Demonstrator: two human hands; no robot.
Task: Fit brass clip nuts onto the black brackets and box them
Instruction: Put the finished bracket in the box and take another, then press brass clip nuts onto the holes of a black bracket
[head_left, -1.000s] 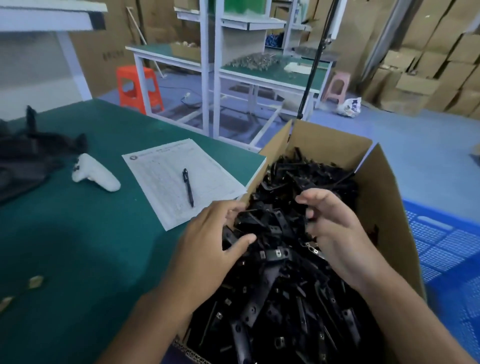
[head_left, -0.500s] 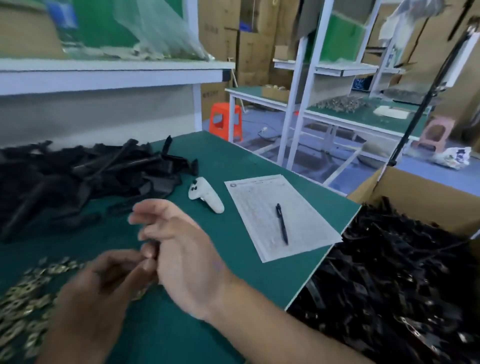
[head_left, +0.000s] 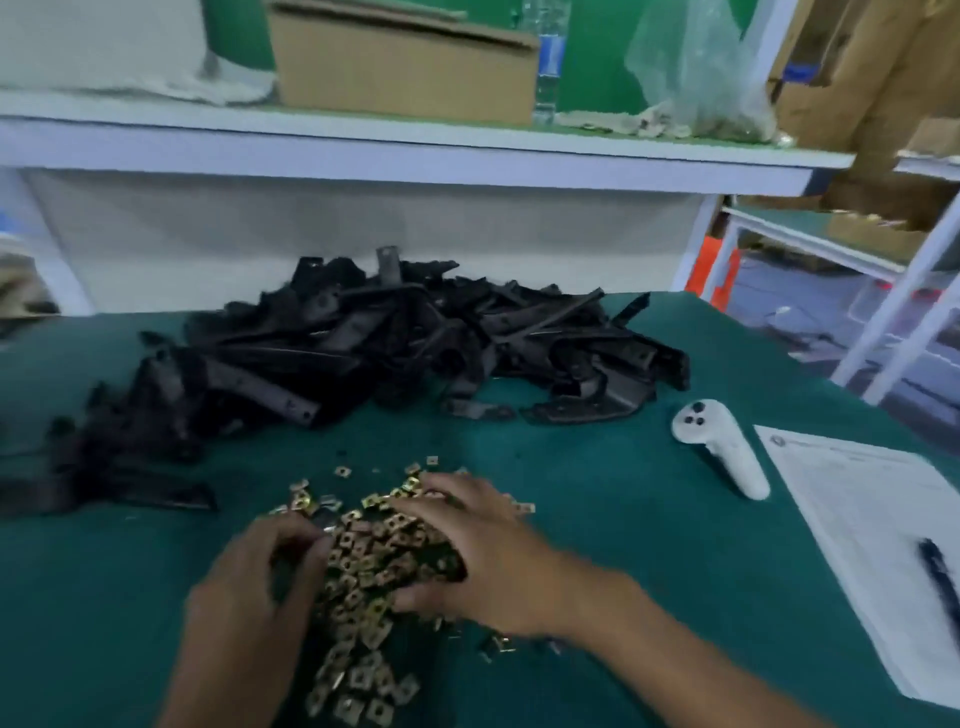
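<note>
While both hands lay in the brass clip nuts (head_left: 363, 566) on the tabletop (head_left: 597, 519), right hand (head_left: 483, 556) rested spread; left hand (head_left: 265, 571) curled, grip unclear. Black brackets (head_left: 363, 343) were heaped behind.

No text can be read. The paper sheet (head_left: 878, 540), right of the white controller (head_left: 719, 448), carries printed lines and a round mark at its top corner, all too blurred to make out. The bottle (head_left: 546, 73) on the shelf above has a blue label, also illegible.
</note>
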